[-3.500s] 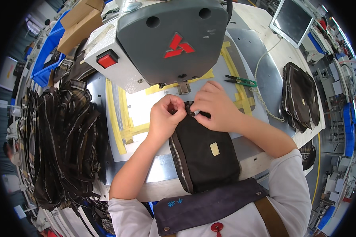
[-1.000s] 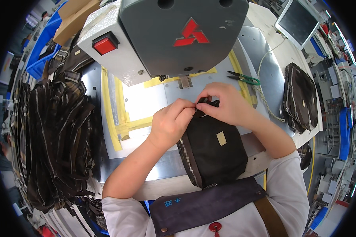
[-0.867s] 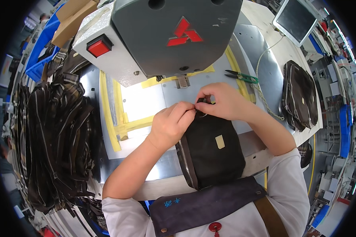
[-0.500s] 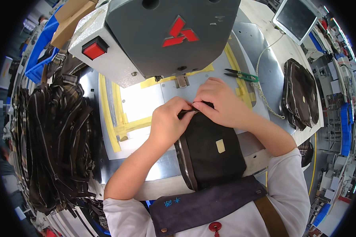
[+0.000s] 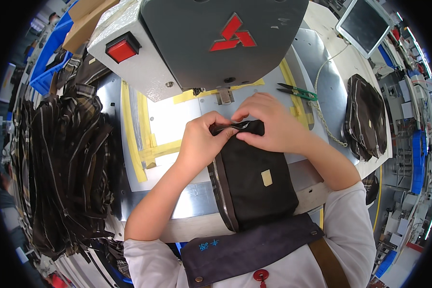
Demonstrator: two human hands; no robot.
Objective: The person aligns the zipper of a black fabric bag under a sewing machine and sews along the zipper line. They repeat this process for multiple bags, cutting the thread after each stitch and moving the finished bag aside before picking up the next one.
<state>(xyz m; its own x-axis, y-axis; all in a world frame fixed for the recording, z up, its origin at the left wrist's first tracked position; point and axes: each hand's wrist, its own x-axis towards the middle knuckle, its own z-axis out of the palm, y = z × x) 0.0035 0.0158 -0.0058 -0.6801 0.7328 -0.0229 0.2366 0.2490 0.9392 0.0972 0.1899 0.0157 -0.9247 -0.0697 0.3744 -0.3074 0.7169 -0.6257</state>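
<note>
Zip pouch (image 5: 257, 189): dark brown woven cloth, matt, roughly rectangular with rounded corners, lying lengthwise at the near edge of the bench (image 5: 189, 233), its near end against the worker's dark apron flap (image 5: 252, 247). A metal-toothed zip (image 5: 222, 189) runs along the left side; a small cream rectangular label (image 5: 266, 177) sits on the upper face. Left hand (image 5: 201, 137): grasping the far left edge of the pouch in a pinch of thumb and forefinger, wrist raised, forearm angled in from the near left. Right hand (image 5: 273, 127): at the far right corner, fingers curved over the far edge, thumb on the near side, tips apart with dark cloth between; whether it grips firmly cannot be told. Both elbows are bent outward. Beyond the hands stands a sewing machine (image 5: 216, 48), smooth grey cover, pebbled white housing at left, square red switch (image 5: 122, 50). Beneath, a pale sheet carries strips of yellow tape (image 5: 163, 151). To the right: green-handled thread snips (image 5: 300, 92), a twisted pale cord (image 5: 324, 124) and finished-looking brown pouches (image 5: 365, 117), stacked. To the left, a heap of brown and plaid zipped pieces (image 5: 69, 168), creased and overlapping.
</note>
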